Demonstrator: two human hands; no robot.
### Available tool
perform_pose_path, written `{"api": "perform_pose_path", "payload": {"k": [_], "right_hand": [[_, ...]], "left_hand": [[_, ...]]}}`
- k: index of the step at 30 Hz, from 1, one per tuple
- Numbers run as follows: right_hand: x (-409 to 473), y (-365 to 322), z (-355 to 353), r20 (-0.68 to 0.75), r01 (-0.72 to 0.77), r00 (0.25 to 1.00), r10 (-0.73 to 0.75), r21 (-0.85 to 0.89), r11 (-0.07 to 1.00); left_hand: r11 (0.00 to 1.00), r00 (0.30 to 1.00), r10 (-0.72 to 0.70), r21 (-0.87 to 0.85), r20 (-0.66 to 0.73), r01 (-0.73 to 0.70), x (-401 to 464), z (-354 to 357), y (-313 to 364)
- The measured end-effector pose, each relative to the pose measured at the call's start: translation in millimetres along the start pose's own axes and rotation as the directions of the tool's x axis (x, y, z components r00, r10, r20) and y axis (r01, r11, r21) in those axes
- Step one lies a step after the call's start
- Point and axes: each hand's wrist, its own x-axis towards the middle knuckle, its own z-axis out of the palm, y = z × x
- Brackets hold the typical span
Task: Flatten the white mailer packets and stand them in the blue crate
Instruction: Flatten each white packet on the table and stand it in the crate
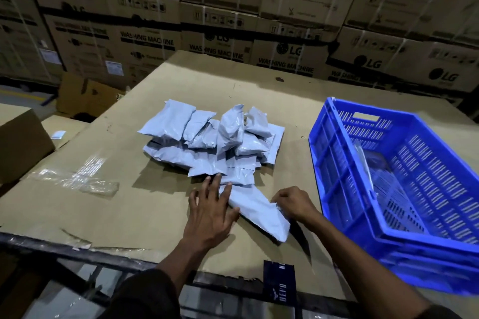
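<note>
**Inspector:** Position of the work piece, relative to the blue crate?

**Assistant:** One white mailer packet lies flat on the cardboard-covered table, near the crate's long side, pulled to the near side of the main pile of packets. Set apart like that, it can be pressed without disturbing the heap.

**Inspector:** Hands?

**Assistant:** The left hand is spread, fingers straight, palm pressing down on the packet's end farther from the crate. In my judgement it is pinning that end and pushing the air out. The right hand has fingers curled at the edge facing the crate, pinching it, probably to hold the packet taut against the press.

**Inspector:** Crate contents?

**Assistant:** One packet appears to stand against the long wall nearest the pile. I cannot make out more.

**Inspector:** Progress?

**Assistant:** Early, I judge; the heap is large. The crate sits just beside the right hand, so the transfer should be short.

**Inspector:** Other items?

**Assistant:** Stacked washing machine cartons beyond the crate and table; a clear plastic scrap well apart from the crate, on the table's opposite side.
</note>
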Motion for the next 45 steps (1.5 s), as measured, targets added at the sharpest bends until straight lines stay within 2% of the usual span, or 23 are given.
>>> {"api": "perform_pose_path", "payload": {"k": [3, 5, 7, 8, 10, 12, 14, 19, 20, 22, 24, 27, 30, 37, 45], "right_hand": [[-7.7, 11.9, -1.9, -0.012, 0.011, 1.0, -0.013, -0.13, 0.991], [-16.9, 14.8, 1.9, -0.08, 0.047, 0.994, -0.069, -0.258, 0.965], [-25.2, 16.8, 8.7, -0.234, 0.124, 0.939, -0.251, -0.451, 0.884], [-28.5, 17.1, 13.6, -0.274, 0.184, 0.895, -0.351, -0.49, 0.852], [-35.0, 14.2, 26.5, -0.21, 0.321, 0.866, -0.454, -0.463, 0.826], [-37.7, 13.3, 42.5, -0.056, 0.402, 0.882, -0.469, -0.432, 0.807], [-38.5, 15.8, 53.8, 0.038, 0.455, 0.874, -0.484, -0.412, 0.789], [-46.0, 32.0, 50.9, 0.131, 0.662, 0.724, -0.678, -0.411, 0.627], [-48.2, 32.9, 50.6, 0.119, 0.669, 0.718, -0.686, -0.39, 0.633], [-51.6, 27.7, 52.5, 0.045, 0.619, 0.757, -0.651, -0.369, 0.694], [-51.8, 19.9, 57.3, 0.024, 0.537, 0.814, -0.58, -0.411, 0.737], [-50.9, 19.3, 68.8, 0.041, 0.451, 0.861, -0.507, -0.524, 0.722], [-50.0, 20.8, 72.5, 0.03, 0.403, 0.879, -0.475, -0.579, 0.709], [-50.0, 19.4, 76.9, 0.043, 0.391, 0.893, -0.448, -0.57, 0.723], [-39.7, 28.5, 74.7, 0.129, 0.47, 0.866, -0.483, -0.538, 0.7]], "left_hand": [[1.0, 1.0, -0.014, -0.014, -0.021, 0.013, -0.5, -1.7, 2.5], [1.0, 0.999, -0.011, -0.02, -0.045, 0.011, -2.1, -2.9, 4.2], [1.0, 0.998, -0.006, -0.017, -0.068, 0.004, -4.7, -3.9, 5.9], [1.0, 0.997, -0.002, -0.012, -0.077, 0.001, -5.7, -3.6, 6.3], [1.0, 0.996, 0.006, -0.002, -0.093, -0.006, -7.8, -3.5, 6.0], [1.0, 0.993, 0.021, 0.001, -0.113, -0.021, -10.0, -3.1, 5.8], [0.999, 0.989, 0.047, 0.01, -0.139, -0.046, -12.9, -2.6, 5.7], [0.974, 0.955, 0.217, 0.104, -0.201, -0.2, -23.9, -8.9, 10.0], [0.962, 0.947, 0.261, 0.125, -0.185, -0.241, -25.8, -10.0, 13.1], [0.948, 0.953, 0.287, 0.172, -0.096, -0.269, -27.7, -8.3, 21.9], [0.958, 0.975, 0.223, 0.184, 0.014, -0.222, -27.0, -2.0, 29.9], [0.976, 0.985, 0.148, 0.15, 0.093, -0.161, -26.4, 4.2, 32.1], [0.984, 0.99, 0.106, 0.132, 0.092, -0.118, -24.7, 2.2, 32.6], [0.987, 0.993, 0.069, 0.137, 0.098, -0.082, -26.5, 8.0, 35.3], [0.99, 0.99, 0.034, 0.128, 0.139, -0.052, -30.1, 13.6, 36.1]]}}
